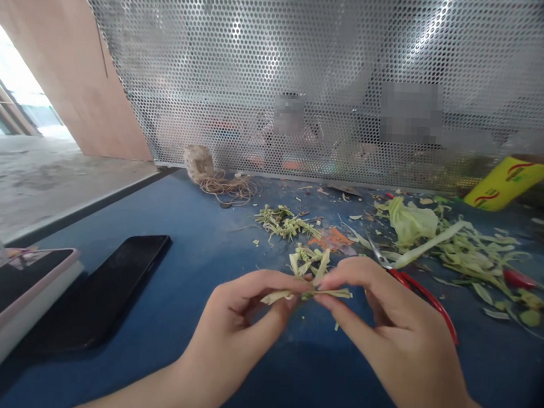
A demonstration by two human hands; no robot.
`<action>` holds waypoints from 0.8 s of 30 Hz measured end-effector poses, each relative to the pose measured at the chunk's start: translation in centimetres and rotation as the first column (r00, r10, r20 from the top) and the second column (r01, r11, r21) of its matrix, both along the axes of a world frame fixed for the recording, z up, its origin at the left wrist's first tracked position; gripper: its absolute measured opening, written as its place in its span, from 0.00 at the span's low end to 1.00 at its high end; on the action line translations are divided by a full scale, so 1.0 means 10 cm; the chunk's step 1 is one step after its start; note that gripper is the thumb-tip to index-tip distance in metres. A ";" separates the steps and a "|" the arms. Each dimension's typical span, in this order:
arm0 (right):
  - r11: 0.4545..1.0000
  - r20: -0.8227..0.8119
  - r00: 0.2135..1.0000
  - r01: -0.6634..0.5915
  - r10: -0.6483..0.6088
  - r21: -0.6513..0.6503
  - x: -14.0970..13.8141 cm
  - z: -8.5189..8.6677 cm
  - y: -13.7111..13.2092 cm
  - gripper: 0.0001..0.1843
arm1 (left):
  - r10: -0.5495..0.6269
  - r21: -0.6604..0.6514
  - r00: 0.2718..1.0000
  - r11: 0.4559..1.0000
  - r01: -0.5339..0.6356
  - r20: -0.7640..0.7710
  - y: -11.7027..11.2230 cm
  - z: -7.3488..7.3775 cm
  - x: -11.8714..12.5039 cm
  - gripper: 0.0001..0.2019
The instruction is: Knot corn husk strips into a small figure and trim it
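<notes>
Pinched between finger and thumb of both hands is a pale green leaf strip (338, 293), folded or knotted where the fingertips meet. My left hand (242, 329) grips its left end, and my right hand (405, 336) grips it just to the right. The exact fold is partly hidden by the fingers. Just beyond the fingertips lies a small cluster of pale green pieces (303, 258). Farther back is a heap of small knotted-looking green pieces (284, 222). Red-handled scissors (425, 298) lie behind and beside my right hand, blades pointing away.
Leaf strips (477, 255) and a broad pale leaf (413, 222) spread at right, near a yellow printed wrapper (509, 183). A twine roll (198, 163) stands back left. A black phone (101, 293) lies left. A perforated metal screen (242, 64) rises behind, with people beyond.
</notes>
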State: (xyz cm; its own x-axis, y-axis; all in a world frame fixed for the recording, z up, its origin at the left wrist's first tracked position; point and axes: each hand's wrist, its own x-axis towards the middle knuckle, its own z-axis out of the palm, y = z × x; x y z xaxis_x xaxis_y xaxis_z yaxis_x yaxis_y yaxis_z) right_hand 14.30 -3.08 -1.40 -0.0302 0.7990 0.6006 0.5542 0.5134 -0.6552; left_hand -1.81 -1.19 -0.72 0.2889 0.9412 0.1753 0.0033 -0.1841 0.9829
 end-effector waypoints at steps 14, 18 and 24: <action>0.924 0.164 0.909 -0.376 0.383 -0.070 0.14 0.09 0.07 0.11 | -0.129 -0.545 0.973 0.811 0.214 0.190 0.11 0.01 -0.03 0.20; 0.828 0.194 0.805 -0.552 0.560 -0.101 0.18 0.12 0.05 0.13 | -0.228 -0.633 0.952 0.711 0.307 0.205 0.12 -0.02 -0.02 0.18; 0.763 0.135 0.751 -0.637 0.646 -0.110 0.20 0.20 0.01 0.16 | -0.278 -0.719 0.913 0.563 0.407 0.300 0.11 -0.02 -0.07 0.22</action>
